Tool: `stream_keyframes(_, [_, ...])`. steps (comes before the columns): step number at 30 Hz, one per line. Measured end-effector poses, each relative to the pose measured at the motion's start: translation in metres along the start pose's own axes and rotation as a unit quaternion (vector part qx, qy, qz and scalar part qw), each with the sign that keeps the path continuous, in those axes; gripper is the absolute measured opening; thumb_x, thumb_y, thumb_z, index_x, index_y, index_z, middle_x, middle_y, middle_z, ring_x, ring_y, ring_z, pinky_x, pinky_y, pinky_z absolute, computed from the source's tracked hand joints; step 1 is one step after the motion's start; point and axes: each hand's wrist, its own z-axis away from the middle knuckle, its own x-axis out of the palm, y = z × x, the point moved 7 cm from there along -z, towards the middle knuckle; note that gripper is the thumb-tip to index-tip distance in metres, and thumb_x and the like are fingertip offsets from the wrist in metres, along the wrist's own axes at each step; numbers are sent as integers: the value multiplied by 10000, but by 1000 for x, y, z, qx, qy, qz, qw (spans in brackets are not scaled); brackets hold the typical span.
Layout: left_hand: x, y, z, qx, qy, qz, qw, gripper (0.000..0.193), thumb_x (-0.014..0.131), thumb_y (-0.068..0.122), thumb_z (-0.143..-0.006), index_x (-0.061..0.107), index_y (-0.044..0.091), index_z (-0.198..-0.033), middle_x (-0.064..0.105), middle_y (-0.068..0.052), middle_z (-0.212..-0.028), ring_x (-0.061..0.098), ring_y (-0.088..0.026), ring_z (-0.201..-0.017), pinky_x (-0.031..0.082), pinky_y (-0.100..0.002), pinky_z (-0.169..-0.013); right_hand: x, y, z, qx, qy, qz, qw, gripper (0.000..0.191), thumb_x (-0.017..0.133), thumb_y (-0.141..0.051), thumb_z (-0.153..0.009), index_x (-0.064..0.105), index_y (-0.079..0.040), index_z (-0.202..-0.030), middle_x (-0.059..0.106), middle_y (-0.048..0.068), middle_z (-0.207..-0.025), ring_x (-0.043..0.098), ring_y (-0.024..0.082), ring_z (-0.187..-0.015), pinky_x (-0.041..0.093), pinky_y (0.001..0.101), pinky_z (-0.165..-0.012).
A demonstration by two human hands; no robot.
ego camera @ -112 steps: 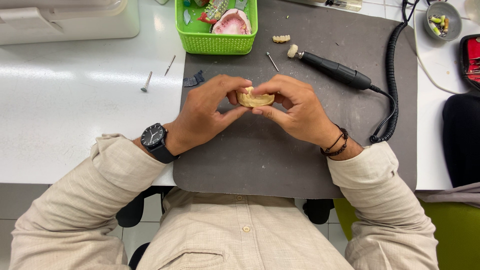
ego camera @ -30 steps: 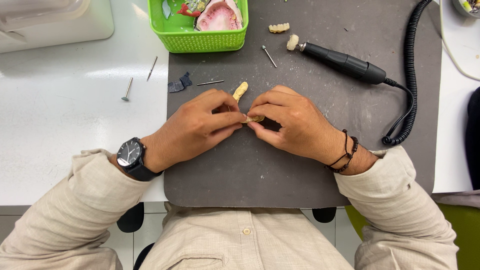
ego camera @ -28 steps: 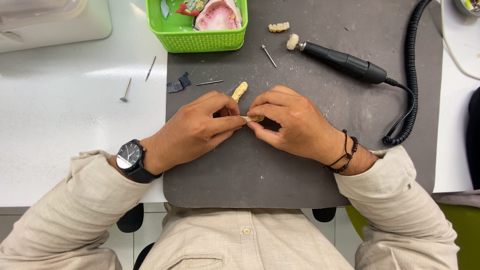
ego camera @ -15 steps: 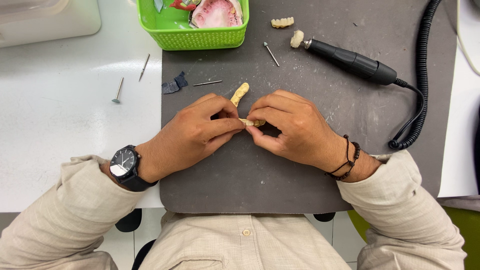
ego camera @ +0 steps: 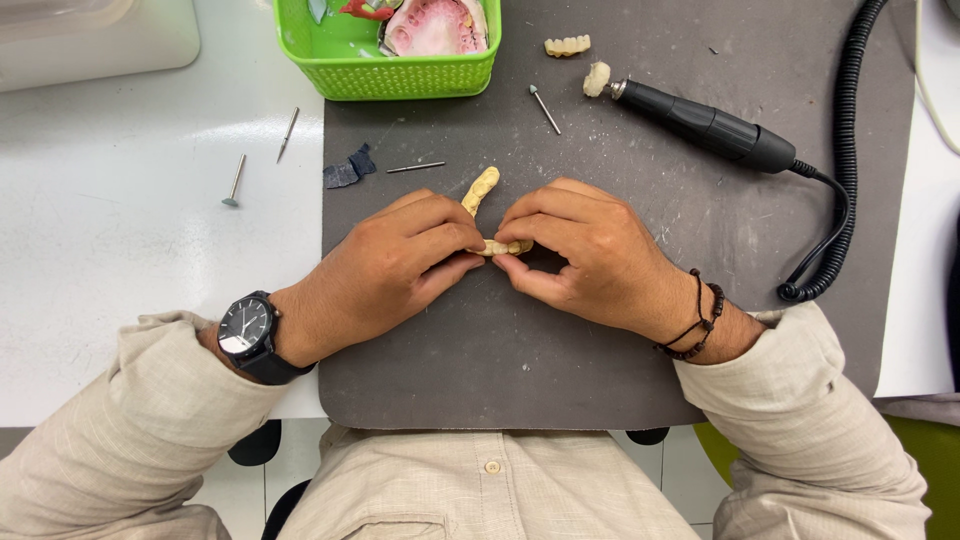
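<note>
Now tooth piece between hands

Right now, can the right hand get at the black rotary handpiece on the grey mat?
Probably yes: the black rotary handpiece lies bare beyond the right hand, nothing between, though that hand is pinching a small tan tooth piece.

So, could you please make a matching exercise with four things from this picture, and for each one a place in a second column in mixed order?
Things:
1. pink dental cast
2. black rotary handpiece
3. small tooth-row piece
4. long-stemmed bur

Places:
A. on the white table top, left of the grey mat
B. inside the green basket
C. pinched between the fingertips of the left hand and the right hand
D. lying on the grey mat, upper right, with a coiled cable

Pairs: 1-B, 2-D, 3-C, 4-A
</note>
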Motion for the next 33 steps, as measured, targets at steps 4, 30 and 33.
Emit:
stream_keyframes(4, [0,0,0,1,0,1,1000,225,811,59,-863,693,7,-1047,669,-100,-1059,671,-275,-1014,570,-364,-885,1,1,-1,2,-7,4,1000,206,869,-99,-832,730,-44,-973,718,37,-999,674,179,-865,583,290,-702])
stream_keyframes(30, [3,-2,1,-9,-13,1,1000,204,807,63,-877,697,11,-1041,666,-89,-1054,672,-255,-995,573,-351,-871,-2,-2,0,6,-21,-12,1000,209,857,-84,-806,734,-40,-968,723,41,-989,662,195,-868,572,308,-716])
stream_keyframes(33, [1,0,1,-1,-6,8,1000,221,805,67,-873,692,6,-1053,662,-93,-1066,672,-264,-1021,572,-357,-891,-3,-4,-1,1,-7,4,1000,210,865,-94,-800,735,-45,-957,724,36,-986,667,194,-873,572,309,-715])
